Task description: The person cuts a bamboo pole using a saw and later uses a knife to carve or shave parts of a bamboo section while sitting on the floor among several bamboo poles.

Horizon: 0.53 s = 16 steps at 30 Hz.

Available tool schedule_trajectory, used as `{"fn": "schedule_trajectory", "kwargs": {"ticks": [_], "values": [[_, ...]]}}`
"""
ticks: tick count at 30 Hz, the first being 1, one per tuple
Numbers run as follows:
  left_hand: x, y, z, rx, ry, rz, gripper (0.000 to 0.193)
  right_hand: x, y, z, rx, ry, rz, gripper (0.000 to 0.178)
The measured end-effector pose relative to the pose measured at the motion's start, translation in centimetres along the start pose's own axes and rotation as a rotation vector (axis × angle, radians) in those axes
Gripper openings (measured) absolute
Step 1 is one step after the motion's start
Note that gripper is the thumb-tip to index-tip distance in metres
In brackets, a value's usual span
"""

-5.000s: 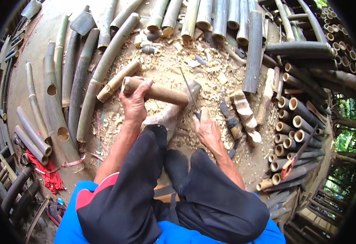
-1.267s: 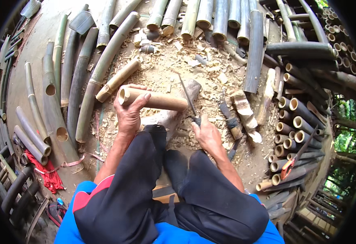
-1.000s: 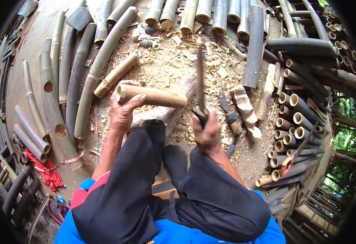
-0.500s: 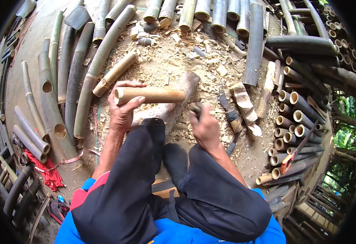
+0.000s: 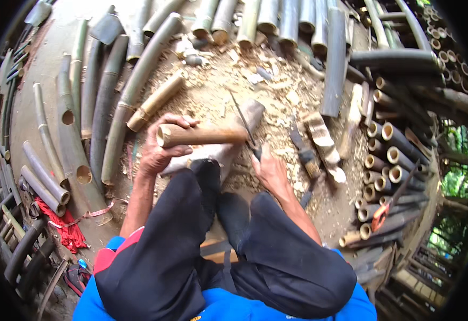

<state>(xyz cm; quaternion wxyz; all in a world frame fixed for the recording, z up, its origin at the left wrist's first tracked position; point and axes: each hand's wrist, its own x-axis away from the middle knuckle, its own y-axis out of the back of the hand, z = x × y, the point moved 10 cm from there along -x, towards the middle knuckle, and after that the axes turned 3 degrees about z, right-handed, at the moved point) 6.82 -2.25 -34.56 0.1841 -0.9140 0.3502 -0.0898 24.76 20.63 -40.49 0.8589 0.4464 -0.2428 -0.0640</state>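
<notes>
Since half a second ago, blade [image 5: 243, 119] brought down from the raised stroke and set against the right end of the bamboo piece [image 5: 202, 135], right hand [image 5: 270, 170] dropped low beside it. Bamboo piece lying roughly level across the grey chopping block [image 5: 228, 144], open cut end pointing left, in the middle of the chip-strewn ground [image 5: 276, 91]. Left hand [image 5: 156, 150] wrapped around the left end, fingers closed over the tube. Right hand clenched on the knife handle, just right of the block. Black-trousered knees [image 5: 191, 214] directly below the block. Loose short bamboo length [image 5: 156, 101] up-left, long green culms [image 5: 137, 80] along the left edge of the ground, stacked cut tubes [image 5: 383, 155] at the right edge, second knife [image 5: 303, 152] lying among the chips.

Likely risks: blade glancing off the round, hard skin toward the knees; tube rolling on the narrow block under a one-handed hold; split running off-line; left fingers close if the piece slides.
</notes>
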Motion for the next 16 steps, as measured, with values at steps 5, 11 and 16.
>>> {"fn": "schedule_trajectory", "kwargs": {"ticks": [5, 11, 16], "values": [[6.5, 6.9, 9.3, 0.636, 0.146, -0.694, 0.044, 0.6, -1.7, -1.5, -0.234, -0.047, 0.022, 0.043], [11.5, 6.3, 14.9, 0.634, 0.286, -0.737, 0.036, 1.2, -3.3, -3.1, -0.173, -0.128, -0.102, 0.046], [11.2, 6.3, 9.7, -0.264, 0.289, -0.341, 0.035, 0.3, -6.0, -1.3, -0.284, 0.046, -0.06, 0.043]]}}
